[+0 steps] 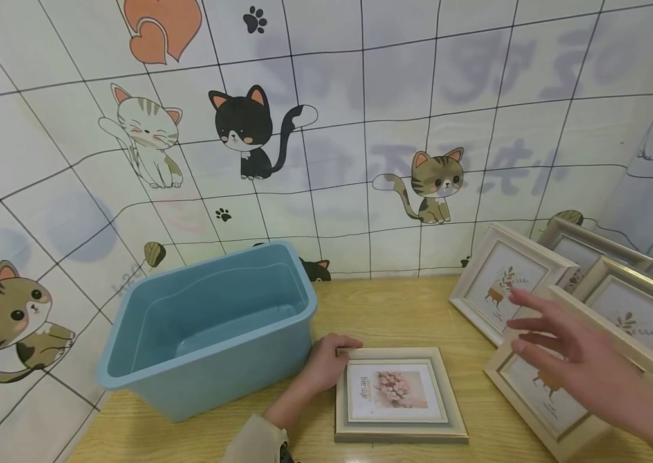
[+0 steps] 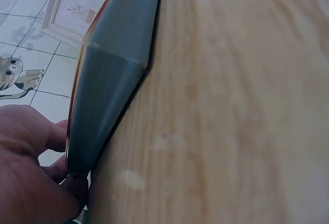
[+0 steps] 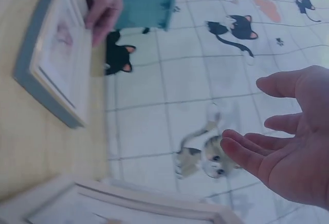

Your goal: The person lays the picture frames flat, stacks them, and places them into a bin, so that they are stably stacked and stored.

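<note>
A picture frame (image 1: 398, 392) with a pale gold border and a pink flower print lies flat on the table. My left hand (image 1: 329, 360) grips its upper left corner; in the left wrist view the fingers (image 2: 54, 134) reach round the frame's blue-grey side (image 2: 105, 88). To the right, my right hand (image 1: 583, 363) hovers with spread, slightly bent fingers and nothing in them. Beneath and behind it are several cream and gold picture frames with plant prints, including a front frame (image 1: 552, 389) partly hidden by the hand and a tilted one (image 1: 505, 283) against the wall.
A blue plastic bin (image 1: 216, 366) stands left of the flower-print frame, close to my left hand, with nothing visible inside. Behind the wood-grain table (image 1: 384, 308) rises a wall covering (image 1: 338, 148) with a grid and cartoon cats.
</note>
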Motion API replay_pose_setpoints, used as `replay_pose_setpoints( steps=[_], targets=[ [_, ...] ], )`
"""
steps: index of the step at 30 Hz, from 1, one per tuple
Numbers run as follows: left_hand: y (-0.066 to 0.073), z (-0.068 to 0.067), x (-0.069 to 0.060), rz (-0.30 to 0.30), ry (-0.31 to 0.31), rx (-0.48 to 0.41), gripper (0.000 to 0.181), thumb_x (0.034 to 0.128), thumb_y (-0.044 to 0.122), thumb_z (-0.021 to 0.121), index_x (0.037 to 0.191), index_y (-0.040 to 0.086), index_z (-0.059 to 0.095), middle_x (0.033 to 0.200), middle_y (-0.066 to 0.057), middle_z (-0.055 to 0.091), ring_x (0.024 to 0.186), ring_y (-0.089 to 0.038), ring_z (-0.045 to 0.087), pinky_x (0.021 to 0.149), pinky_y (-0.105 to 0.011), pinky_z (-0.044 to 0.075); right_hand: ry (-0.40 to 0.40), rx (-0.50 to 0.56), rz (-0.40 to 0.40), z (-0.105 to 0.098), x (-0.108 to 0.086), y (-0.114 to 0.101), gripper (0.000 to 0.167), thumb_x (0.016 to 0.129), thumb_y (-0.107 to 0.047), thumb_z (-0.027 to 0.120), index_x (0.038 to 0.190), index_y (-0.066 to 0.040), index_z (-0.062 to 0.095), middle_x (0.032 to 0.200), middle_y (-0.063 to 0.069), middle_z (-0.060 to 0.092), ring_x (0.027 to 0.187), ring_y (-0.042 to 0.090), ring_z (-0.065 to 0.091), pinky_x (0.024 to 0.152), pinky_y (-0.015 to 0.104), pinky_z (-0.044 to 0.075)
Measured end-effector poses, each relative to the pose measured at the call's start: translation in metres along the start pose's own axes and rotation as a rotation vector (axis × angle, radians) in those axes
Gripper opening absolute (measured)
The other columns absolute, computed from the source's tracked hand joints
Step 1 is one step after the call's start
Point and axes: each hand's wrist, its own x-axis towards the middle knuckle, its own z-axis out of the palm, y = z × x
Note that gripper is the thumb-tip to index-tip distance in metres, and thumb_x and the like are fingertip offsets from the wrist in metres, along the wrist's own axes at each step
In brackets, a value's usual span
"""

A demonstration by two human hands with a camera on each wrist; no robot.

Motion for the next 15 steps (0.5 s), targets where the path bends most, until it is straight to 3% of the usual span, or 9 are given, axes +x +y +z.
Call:
replay_pose_setpoints(
  steps=[4, 5, 9, 11, 12, 15],
  targets=[
    [0.000, -0.001, 0.000, -0.005, 0.001, 0.001, 0.041, 0.0921, -0.015, 0.050, 0.115, 0.005, 0.078, 0.120, -0.012, 0.071, 0.112, -0.031, 0.062, 0.081, -0.038, 0.047, 0.069, -0.041, 0.007, -0.025, 0.000, 0.006, 0.075, 0.098, -0.007, 0.070, 0.162, -0.021, 0.033, 0.144, 0.001, 0.056, 0.107, -0.021, 0.049, 0.072, 0.011, 0.051],
    [0.000, -0.001, 0.000, -0.005, 0.001, 0.000, 0.041, 0.0920, -0.015, 0.050, 0.115, 0.005, 0.078, 0.120, -0.012, 0.071, 0.110, -0.030, 0.062, 0.080, -0.038, 0.046, 0.078, -0.063, 0.026, -0.030, -0.001, 0.007, 0.077, 0.099, -0.009, 0.070, 0.163, -0.023, 0.030, 0.147, 0.006, 0.054, 0.110, -0.015, 0.055, 0.072, 0.008, 0.048],
    [0.000, -0.001, -0.001, -0.010, -0.002, -0.006, 0.042, 0.0920, -0.015, 0.049, 0.115, 0.006, 0.078, 0.121, -0.012, 0.071, 0.105, -0.027, 0.061, 0.079, -0.037, 0.045, 0.180, -0.071, 0.019, -0.041, -0.003, 0.022, 0.077, 0.100, -0.003, 0.065, 0.164, -0.024, 0.028, 0.159, -0.010, 0.037, 0.115, -0.020, 0.045, 0.081, -0.001, 0.037],
    [0.000, 0.000, -0.001, -0.014, -0.001, -0.007, 0.042, 0.0922, -0.015, 0.049, 0.116, 0.006, 0.078, 0.121, -0.011, 0.071, 0.111, -0.029, 0.061, 0.083, -0.039, 0.046, 0.235, -0.065, 0.003, -0.044, -0.004, 0.030, 0.075, 0.100, 0.000, 0.063, 0.163, -0.024, 0.030, 0.155, -0.019, 0.036, 0.116, -0.021, 0.042, 0.084, -0.002, 0.034],
    [0.000, 0.000, -0.001, -0.015, -0.001, -0.009, 0.042, 0.0924, -0.014, 0.049, 0.116, 0.006, 0.077, 0.121, -0.011, 0.071, 0.114, -0.030, 0.061, 0.085, -0.040, 0.048, 0.267, -0.057, -0.021, -0.045, -0.005, 0.036, 0.073, 0.100, 0.004, 0.062, 0.162, -0.022, 0.033, 0.150, -0.027, 0.034, 0.108, -0.026, 0.037, 0.086, -0.003, 0.032],
    [0.000, 0.000, -0.001, -0.004, -0.001, -0.011, 0.042, 0.0928, -0.014, 0.049, 0.119, 0.004, 0.075, 0.121, -0.013, 0.070, 0.121, -0.036, 0.059, 0.093, -0.047, 0.050, 0.346, -0.059, -0.036, -0.047, -0.006, 0.051, 0.068, 0.099, 0.010, 0.059, 0.158, -0.019, 0.042, 0.138, -0.037, 0.038, 0.106, -0.026, 0.038, 0.087, -0.003, 0.031]
  ],
)
